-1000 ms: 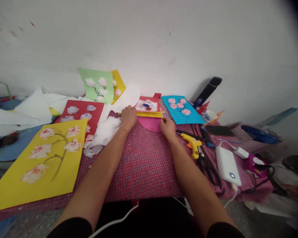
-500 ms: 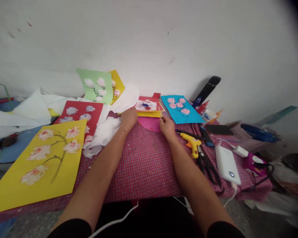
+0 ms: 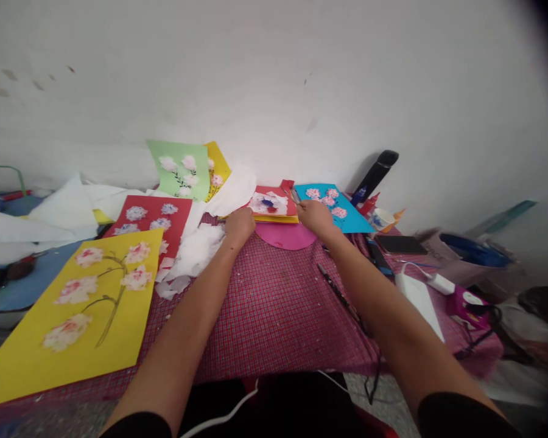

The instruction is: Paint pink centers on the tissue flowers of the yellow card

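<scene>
My left hand [image 3: 240, 226] is closed at the left front corner of a stack of coloured paper; what its fingers grip is hidden. On that stack, a red sheet [image 3: 291, 210] carries a white paper piece [image 3: 267, 203] with blue and red paint smears. A pink rounded sheet [image 3: 287, 237] shows in front of the stack. My right hand [image 3: 317, 217] is closed around a thin stick-like tool [image 3: 295, 195], over the stack's right side and beside a blue sheet [image 3: 356, 218] with pink flowers.
A yellow flower picture [image 3: 132, 304] and a red one [image 3: 178, 213] lie left, near crumpled white tissue [image 3: 201, 249]. Right are a dark slim tool [image 3: 335, 289], a white power bank [image 3: 422, 304], a phone [image 3: 400, 244] and a paper cup [image 3: 382, 219]. A wall stands behind.
My right hand has moved forward and slightly right with the thin tool, and its forearm now covers the yellow glue gun. My left hand stays at the stack's corner. The view has shifted a little.
</scene>
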The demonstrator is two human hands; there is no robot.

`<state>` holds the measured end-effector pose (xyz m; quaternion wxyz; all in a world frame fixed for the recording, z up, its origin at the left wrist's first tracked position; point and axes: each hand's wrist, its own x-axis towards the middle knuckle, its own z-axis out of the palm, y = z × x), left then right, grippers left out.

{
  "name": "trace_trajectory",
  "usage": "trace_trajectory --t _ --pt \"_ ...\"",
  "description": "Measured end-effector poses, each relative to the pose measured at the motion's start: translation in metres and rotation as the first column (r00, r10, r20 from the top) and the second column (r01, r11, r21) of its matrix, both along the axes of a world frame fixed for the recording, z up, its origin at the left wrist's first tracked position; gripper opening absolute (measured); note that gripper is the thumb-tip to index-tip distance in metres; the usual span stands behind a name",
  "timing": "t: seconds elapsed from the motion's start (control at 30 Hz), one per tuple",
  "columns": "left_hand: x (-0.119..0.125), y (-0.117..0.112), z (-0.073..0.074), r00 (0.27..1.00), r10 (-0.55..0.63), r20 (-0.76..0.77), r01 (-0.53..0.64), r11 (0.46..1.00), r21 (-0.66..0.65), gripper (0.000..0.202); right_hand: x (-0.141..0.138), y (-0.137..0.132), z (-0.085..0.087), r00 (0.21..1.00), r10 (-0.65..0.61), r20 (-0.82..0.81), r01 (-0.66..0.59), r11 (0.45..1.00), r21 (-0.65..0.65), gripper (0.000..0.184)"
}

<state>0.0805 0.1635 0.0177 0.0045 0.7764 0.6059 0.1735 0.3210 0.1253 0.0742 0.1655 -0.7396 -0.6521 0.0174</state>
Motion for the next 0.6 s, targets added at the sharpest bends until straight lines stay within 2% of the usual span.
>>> trace_trajectory --t 0.07,0.13,0.33,0.43,0.6 --pt "0.0 0.001 -0.001 1.0 -0.013 0.001 0.013 1.0 0.004 0.036 0.003 0.009 0.006 0.998 -0.002 0.059 0.005 0.999 -0.047 0.037" --pt "-0.001 0.002 -0.003 1.0 -0.021 -0.001 0.021 1.0 0.006 0.035 0.004 0.016 0.005 0.997 -0.009 0.078 0.015 0.996 -0.086 0.035" --pt "-0.001 0.007 -0.008 0.999 -0.038 -0.011 0.038 0.999 0.008 0.036 0.005 0.029 -0.017 1.0 -0.004 0.009 0.006 0.989 -0.149 0.025" --pt "-0.001 0.009 -0.01 0.999 -0.039 -0.012 0.039 0.999 0.012 0.036 0.007 0.03 -0.025 1.0 0.017 -0.015 -0.019 0.99 -0.143 0.028" --pt "-0.002 0.007 -0.011 0.998 -0.054 -0.035 0.055 0.998 0.028 0.038 0.01 0.029 -0.032 0.998 0.04 0.041 -0.034 0.99 -0.135 0.031"
